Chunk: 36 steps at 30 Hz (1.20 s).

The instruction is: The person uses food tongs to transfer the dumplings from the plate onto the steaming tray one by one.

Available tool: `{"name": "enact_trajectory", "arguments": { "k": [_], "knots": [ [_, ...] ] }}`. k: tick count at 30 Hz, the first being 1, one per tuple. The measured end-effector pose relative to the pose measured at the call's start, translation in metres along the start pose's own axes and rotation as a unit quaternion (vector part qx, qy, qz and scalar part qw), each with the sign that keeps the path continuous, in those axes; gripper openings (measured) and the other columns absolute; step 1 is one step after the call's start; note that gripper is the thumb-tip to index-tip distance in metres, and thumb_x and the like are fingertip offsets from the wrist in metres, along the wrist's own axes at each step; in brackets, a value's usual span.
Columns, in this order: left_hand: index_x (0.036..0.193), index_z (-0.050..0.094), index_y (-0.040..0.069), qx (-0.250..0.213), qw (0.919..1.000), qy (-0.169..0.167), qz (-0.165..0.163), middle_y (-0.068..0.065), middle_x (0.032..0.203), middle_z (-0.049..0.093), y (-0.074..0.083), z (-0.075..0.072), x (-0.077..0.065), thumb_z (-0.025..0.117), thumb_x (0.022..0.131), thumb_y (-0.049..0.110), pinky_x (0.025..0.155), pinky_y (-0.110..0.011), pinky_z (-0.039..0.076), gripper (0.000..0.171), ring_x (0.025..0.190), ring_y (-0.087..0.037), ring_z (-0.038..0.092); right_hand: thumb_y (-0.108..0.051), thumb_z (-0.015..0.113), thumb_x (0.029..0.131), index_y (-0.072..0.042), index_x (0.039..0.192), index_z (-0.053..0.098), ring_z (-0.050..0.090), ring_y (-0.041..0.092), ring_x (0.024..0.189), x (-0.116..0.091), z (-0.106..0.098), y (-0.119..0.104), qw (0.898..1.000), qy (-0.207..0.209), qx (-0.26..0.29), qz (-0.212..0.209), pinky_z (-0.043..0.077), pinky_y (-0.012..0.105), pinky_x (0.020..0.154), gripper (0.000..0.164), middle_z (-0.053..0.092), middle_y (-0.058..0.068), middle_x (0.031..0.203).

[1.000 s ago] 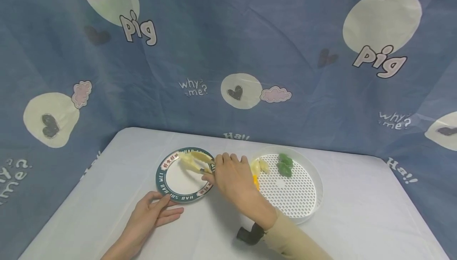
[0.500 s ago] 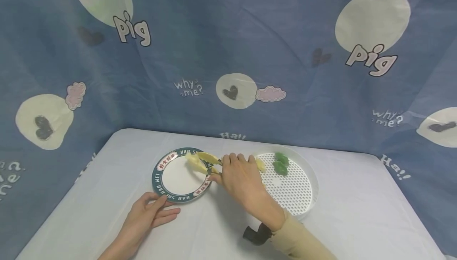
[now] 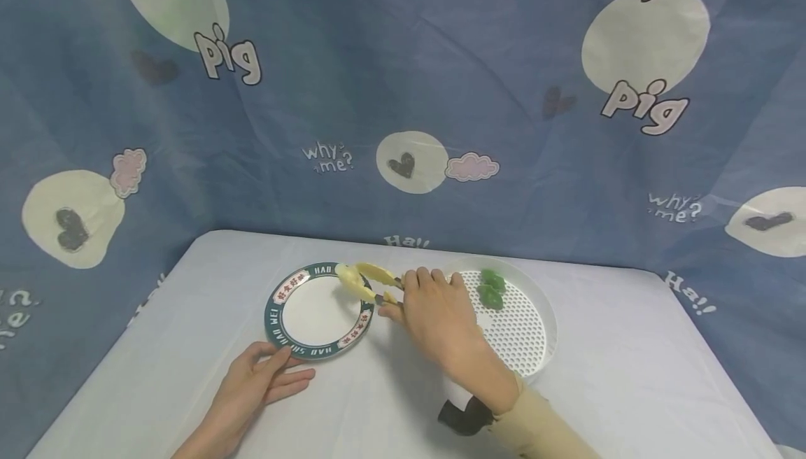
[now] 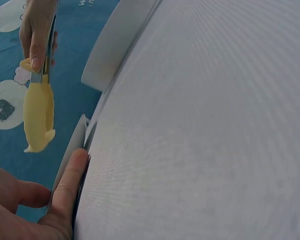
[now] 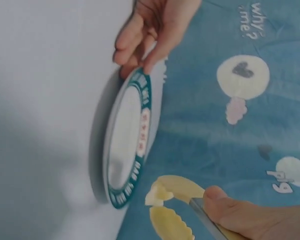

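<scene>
My left hand [image 3: 252,382] pinches the near-left rim of a round white plate [image 3: 317,311], thumb on top and fingers under the edge. The plate has a green lettered border. My right hand [image 3: 437,312] grips food tongs [image 3: 376,273] with yellow tips and metal arms, raised above the plate's right edge. A pale yellow piece [image 5: 162,192] sits at the end of one tong tip; its kind is unclear. In the left wrist view the tongs [image 4: 38,112] hang tips down, apart from the plate [image 4: 72,145].
A round white perforated tray [image 3: 516,329] stands at right, partly behind my right hand. Two green leafy-looking pieces [image 3: 491,290] lie in it. A black curved object [image 3: 464,417] shows by my right wrist. A blue patterned cloth [image 3: 315,95] hangs behind the white table.
My right hand and the tongs have moved right, from over the plate's middle to its right edge. My left hand keeps its hold on the rim. The head view has shifted slightly.
</scene>
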<state>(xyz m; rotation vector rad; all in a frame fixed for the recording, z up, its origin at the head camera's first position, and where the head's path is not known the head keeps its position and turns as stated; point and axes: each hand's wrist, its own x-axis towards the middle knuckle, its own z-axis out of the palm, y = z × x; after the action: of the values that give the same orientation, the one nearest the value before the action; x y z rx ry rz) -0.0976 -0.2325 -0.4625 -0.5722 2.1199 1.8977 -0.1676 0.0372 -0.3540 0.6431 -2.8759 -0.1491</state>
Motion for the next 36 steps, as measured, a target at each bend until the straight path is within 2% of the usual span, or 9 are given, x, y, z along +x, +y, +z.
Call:
{"name": "enact_trajectory", "arguments": {
  "k": [6, 8, 13, 16, 24, 30, 36],
  "knots": [
    [0.138, 0.035, -0.006, -0.006, 1.0000, 0.000, 0.002, -0.021, 0.119, 0.071, 0.000, 0.000, 0.000, 0.047, 0.107, 0.031, 0.088, -0.035, 0.069, 0.049, 0.100, -0.027, 0.077, -0.069, 0.050, 0.094, -0.009, 0.114, 0.063, 0.054, 0.019, 0.078, -0.012, -0.008, 0.018, 1.000, 0.021, 0.012, 0.019, 0.054, 0.038, 0.074, 0.065, 0.055, 0.000, 0.084],
    [0.138, 0.035, -0.006, -0.007, 1.0000, -0.001, 0.004, -0.021, 0.119, 0.072, 0.000, -0.001, 0.000, 0.046, 0.108, 0.031, 0.088, -0.035, 0.069, 0.049, 0.101, -0.027, 0.077, -0.069, 0.051, 0.094, -0.009, 0.116, 0.064, 0.058, 0.020, 0.081, -0.015, -0.010, 0.023, 0.999, 0.031, 0.010, 0.023, 0.053, 0.037, 0.073, 0.065, 0.057, 0.000, 0.085],
    [0.140, 0.034, -0.007, -0.006, 1.0000, -0.003, 0.007, -0.021, 0.120, 0.071, -0.001, -0.002, 0.000, 0.047, 0.108, 0.032, 0.089, -0.035, 0.069, 0.052, 0.101, -0.027, 0.077, -0.068, 0.054, 0.094, -0.007, 0.113, 0.066, 0.058, 0.018, 0.073, -0.021, -0.013, 0.036, 0.998, 0.060, -0.009, 0.025, 0.052, 0.032, 0.064, 0.065, 0.057, -0.001, 0.080],
    [0.140, 0.033, -0.007, -0.006, 1.0000, -0.004, 0.006, -0.022, 0.119, 0.070, -0.001, -0.002, 0.000, 0.047, 0.108, 0.031, 0.089, -0.035, 0.069, 0.052, 0.101, -0.027, 0.077, -0.068, 0.055, 0.094, -0.006, 0.114, 0.066, 0.058, 0.017, 0.074, -0.026, -0.014, 0.043, 0.998, 0.054, -0.007, 0.035, 0.051, 0.031, 0.063, 0.066, 0.059, -0.001, 0.082],
    [0.140, 0.034, -0.007, -0.005, 1.0000, -0.006, 0.003, -0.020, 0.119, 0.072, -0.002, -0.001, 0.001, 0.047, 0.108, 0.032, 0.088, -0.035, 0.069, 0.052, 0.101, -0.026, 0.077, -0.067, 0.056, 0.094, -0.005, 0.113, 0.064, 0.059, 0.017, 0.077, -0.038, -0.013, 0.065, 0.998, 0.021, -0.007, 0.060, 0.038, 0.026, 0.057, 0.066, 0.067, 0.002, 0.092],
    [0.139, 0.035, -0.006, -0.007, 0.9999, -0.008, 0.007, -0.020, 0.121, 0.072, -0.002, -0.002, 0.001, 0.047, 0.108, 0.034, 0.089, -0.034, 0.069, 0.052, 0.102, -0.026, 0.077, -0.063, 0.061, 0.093, -0.004, 0.110, 0.066, 0.053, 0.017, 0.068, -0.047, -0.016, 0.083, 0.996, 0.029, -0.001, 0.080, 0.029, 0.024, 0.053, 0.062, 0.064, 0.003, 0.084],
    [0.139, 0.035, -0.006, -0.010, 0.9999, -0.010, 0.004, -0.022, 0.122, 0.072, -0.001, -0.002, 0.000, 0.048, 0.107, 0.034, 0.089, -0.034, 0.068, 0.052, 0.102, -0.026, 0.077, -0.061, 0.062, 0.093, -0.003, 0.106, 0.064, 0.050, 0.018, 0.067, -0.057, -0.017, 0.100, 0.994, 0.024, 0.004, 0.102, 0.028, 0.025, 0.053, 0.059, 0.059, 0.003, 0.078]
  ]
}}
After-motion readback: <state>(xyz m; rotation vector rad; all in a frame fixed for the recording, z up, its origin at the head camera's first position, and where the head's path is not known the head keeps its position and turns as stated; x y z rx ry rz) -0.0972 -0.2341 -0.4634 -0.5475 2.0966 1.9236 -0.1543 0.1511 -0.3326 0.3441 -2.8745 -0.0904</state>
